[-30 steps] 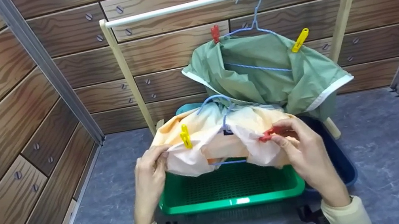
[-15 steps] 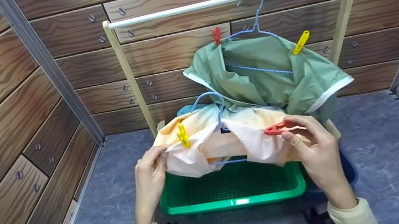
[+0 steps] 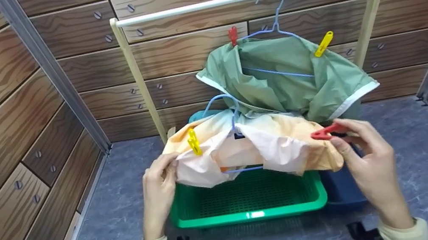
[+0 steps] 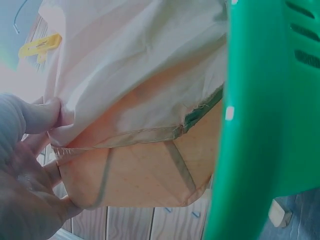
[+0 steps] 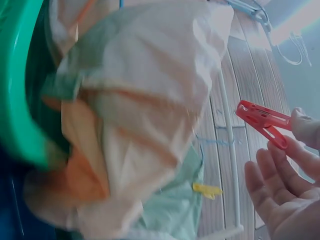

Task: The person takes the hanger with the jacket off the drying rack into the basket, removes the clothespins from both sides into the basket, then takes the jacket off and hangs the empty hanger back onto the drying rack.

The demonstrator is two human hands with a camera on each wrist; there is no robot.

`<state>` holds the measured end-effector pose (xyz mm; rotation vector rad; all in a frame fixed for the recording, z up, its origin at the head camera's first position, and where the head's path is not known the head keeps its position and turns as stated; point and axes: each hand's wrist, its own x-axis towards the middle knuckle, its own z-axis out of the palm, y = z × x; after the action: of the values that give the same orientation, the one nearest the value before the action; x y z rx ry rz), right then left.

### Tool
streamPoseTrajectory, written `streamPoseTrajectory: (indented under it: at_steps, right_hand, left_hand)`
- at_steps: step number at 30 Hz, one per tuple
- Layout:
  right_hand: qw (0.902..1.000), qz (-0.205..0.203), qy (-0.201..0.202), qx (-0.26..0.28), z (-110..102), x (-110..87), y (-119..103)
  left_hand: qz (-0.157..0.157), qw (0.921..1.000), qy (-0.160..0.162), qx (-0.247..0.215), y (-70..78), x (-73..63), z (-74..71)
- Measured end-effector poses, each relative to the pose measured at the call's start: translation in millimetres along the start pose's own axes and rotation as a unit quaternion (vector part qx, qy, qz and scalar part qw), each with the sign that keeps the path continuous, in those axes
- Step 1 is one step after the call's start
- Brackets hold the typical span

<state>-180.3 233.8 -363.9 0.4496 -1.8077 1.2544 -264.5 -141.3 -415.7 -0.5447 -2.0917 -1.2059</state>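
Observation:
A pale peach-and-white shirt on a blue hanger is spread above a green basket. My left hand pinches the shirt's left side between thumb and fingers; the left wrist view shows the thumb on the cloth. A yellow clothespin is clipped on the shirt near that hand. With thumb and fingertips my right hand holds a red clothespin beside the shirt's right side. In the right wrist view this red clothespin is apart from the cloth.
Behind, a green garment hangs on a rack with a white bar, carrying a red clothespin and a yellow one. A dark blue basin stands right of the basket. Wood-patterned walls enclose the grey surface.
The red clothespin has come off the shirt and moved right with my right hand. The shirt's right side has spread outward. My left hand stays on the cloth.

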Motion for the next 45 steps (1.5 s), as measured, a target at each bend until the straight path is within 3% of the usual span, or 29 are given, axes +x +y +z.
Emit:
streamPoseTrajectory:
  at_steps: [4, 11, 17, 21, 27, 30, 37, 40, 45]
  right_hand:
    - [0.9994, 0.003, -0.027, -0.023, -16, -3.3, 5]
    - [0.9893, 0.041, -0.133, -0.042, -54, -18.8, 45]
    - [0.98, 0.032, -0.129, -0.148, -80, -20.6, 62]
    - [0.9597, 0.086, -0.164, -0.211, -86, -21.1, 72]
    - [0.9181, 0.158, -0.235, -0.277, -88, -23.3, 91]
    - [0.9108, 0.173, -0.245, -0.284, -88, -24.2, 99]
    - [0.9192, 0.18, -0.229, -0.265, -85, -25.1, 98]
    - [0.9291, 0.166, -0.214, -0.252, -81, -24.8, 90]
    - [0.9543, 0.117, -0.174, -0.213, -67, -22.8, 67]
  left_hand:
    - [0.0, 1.0, 0.005, 0.001, 1.0, 0.0, -0.6]
    - [0.002, 1.0, 0.002, -0.002, 3.0, -0.1, 1.2]
    - [0.0, 1.0, 0.004, -0.002, 3.1, 0.6, 0.5]
    - [-0.01, 0.9999, 0.001, -0.002, 3.0, 0.4, 0.1]
    - [-0.009, 0.9999, -0.002, 0.005, 4.2, 0.0, 1.6]
    - [-0.002, 0.9999, 0.0, 0.012, 5.3, 0.6, 2.5]
    - [0.005, 0.9998, -0.001, 0.022, 6.1, 0.6, 3.5]
    - [0.005, 0.9997, 0.002, 0.023, 5.5, 0.2, 3.7]
    - [0.003, 0.9997, 0.002, 0.022, 5.2, 0.3, 6.1]
